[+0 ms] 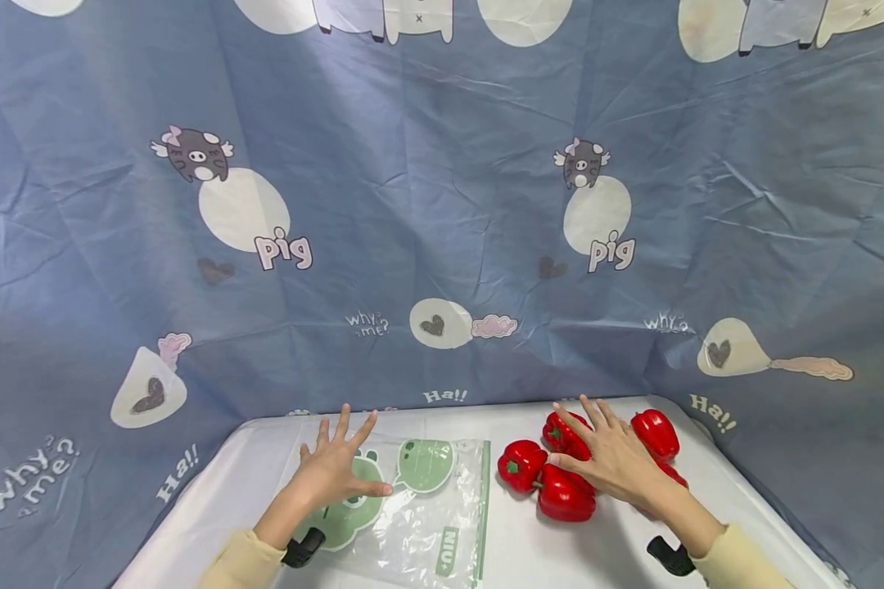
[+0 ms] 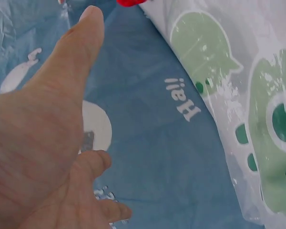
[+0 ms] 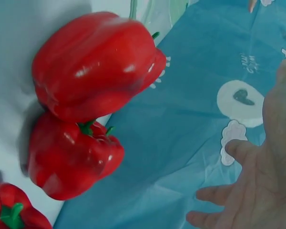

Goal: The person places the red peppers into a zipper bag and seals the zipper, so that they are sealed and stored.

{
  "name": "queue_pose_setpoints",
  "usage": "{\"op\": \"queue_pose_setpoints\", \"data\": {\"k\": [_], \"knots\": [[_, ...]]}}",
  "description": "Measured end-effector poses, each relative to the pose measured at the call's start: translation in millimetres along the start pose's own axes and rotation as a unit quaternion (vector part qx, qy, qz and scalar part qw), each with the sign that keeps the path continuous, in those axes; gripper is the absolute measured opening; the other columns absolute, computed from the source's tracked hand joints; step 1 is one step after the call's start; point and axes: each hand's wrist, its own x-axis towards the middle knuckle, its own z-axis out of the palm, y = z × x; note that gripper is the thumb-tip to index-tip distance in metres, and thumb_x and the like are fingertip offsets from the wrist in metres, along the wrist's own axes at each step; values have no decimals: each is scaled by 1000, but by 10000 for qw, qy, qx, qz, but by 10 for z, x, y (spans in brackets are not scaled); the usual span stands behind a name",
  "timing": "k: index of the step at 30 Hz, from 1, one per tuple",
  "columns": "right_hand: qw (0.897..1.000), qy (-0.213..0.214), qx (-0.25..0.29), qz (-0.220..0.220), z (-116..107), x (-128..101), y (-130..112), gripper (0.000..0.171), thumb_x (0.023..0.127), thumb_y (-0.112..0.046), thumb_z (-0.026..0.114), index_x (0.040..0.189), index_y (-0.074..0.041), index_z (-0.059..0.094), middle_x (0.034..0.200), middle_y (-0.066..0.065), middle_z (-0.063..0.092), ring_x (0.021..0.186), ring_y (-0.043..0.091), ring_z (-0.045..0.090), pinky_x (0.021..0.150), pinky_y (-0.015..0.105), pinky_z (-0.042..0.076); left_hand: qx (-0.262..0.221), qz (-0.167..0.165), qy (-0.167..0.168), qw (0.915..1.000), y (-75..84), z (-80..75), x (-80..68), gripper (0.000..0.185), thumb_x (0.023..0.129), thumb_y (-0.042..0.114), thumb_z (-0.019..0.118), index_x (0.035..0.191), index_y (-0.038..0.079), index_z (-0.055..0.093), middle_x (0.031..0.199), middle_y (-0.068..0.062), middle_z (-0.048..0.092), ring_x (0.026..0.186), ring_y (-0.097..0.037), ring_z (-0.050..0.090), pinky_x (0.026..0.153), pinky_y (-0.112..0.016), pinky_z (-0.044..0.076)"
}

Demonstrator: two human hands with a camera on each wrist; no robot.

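A clear zip bag (image 1: 420,507) printed with green cartoon figures lies flat on the white table (image 1: 516,556). My left hand (image 1: 342,458) is spread open over the bag's left part, fingers straight and holding nothing. Several red bell peppers lie in a cluster to the right: one nearest the bag (image 1: 521,465), one in front (image 1: 566,497), one at the far right (image 1: 656,433). My right hand (image 1: 607,448) is spread open over the cluster; whether it touches them I cannot tell. In the right wrist view, two peppers (image 3: 97,64) (image 3: 69,160) lie beside my open right hand (image 3: 257,191).
A blue cartoon-print cloth (image 1: 442,204) hangs behind the table and wraps round both its sides. In the left wrist view the bag's edge (image 2: 238,109) lies beside this cloth (image 2: 157,143), with my left hand (image 2: 52,143) in front. Bare white tabletop shows between the bag and the peppers.
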Motion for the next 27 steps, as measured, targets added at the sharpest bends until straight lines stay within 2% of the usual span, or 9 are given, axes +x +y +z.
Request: {"op": "queue_pose_setpoints", "data": {"k": [3, 9, 16, 21, 27], "knots": [[10000, -31, 64, 32, 21, -46, -3, 85, 77, -77, 51, 148, -31, 36, 153, 20, 33, 137, 50, 30, 100, 72, 28, 277, 104, 172, 9994, 79, 60, -16, 116, 59, 71, 73, 153, 27, 22, 160, -22, 1, 139, -59, 7, 94, -82, 16], [9999, -122, 13, 40, 59, -152, -25, 89, 73, -82, 49, 147, -34, 37, 151, 17, 37, 135, 48, 34, 96, 73, 32, 1008, 254, 543, 9931, 232, 206, -58, 115, 54, 77, 70, 150, 28, 31, 160, -18, 11, 142, -54, 8, 98, -81, 8], [9999, -96, -9, 46, 81, -271, -7, 89, 73, -82, 48, 147, -33, 38, 151, 15, 38, 133, 49, 37, 95, 70, 36, 1065, 433, 533, 9919, 410, 268, -105, 112, 54, 73, 73, 149, 28, 35, 160, -17, 14, 145, -49, 7, 101, -79, 4], [10000, 18, 22, 24, 123, -339, 21, 88, 73, -81, 51, 145, -32, 42, 149, 16, 40, 127, 48, 44, 91, 69, 40, 1128, 564, 314, 9915, 527, 331, -112, 110, 55, 75, 71, 148, 26, 37, 160, -17, 17, 144, -47, 13, 100, -79, 12], [9987, -230, 296, 354, 195, -408, 28, 90, 68, -80, 58, 143, -32, 44, 143, 16, 46, 123, 44, 47, 85, 66, 46, 908, 907, 338, 9911, 673, 531, -112, 99, 58, 71, 73, 140, 20, 50, 152, -23, 33, 136, -49, 32, 95, -73, 32]]}}
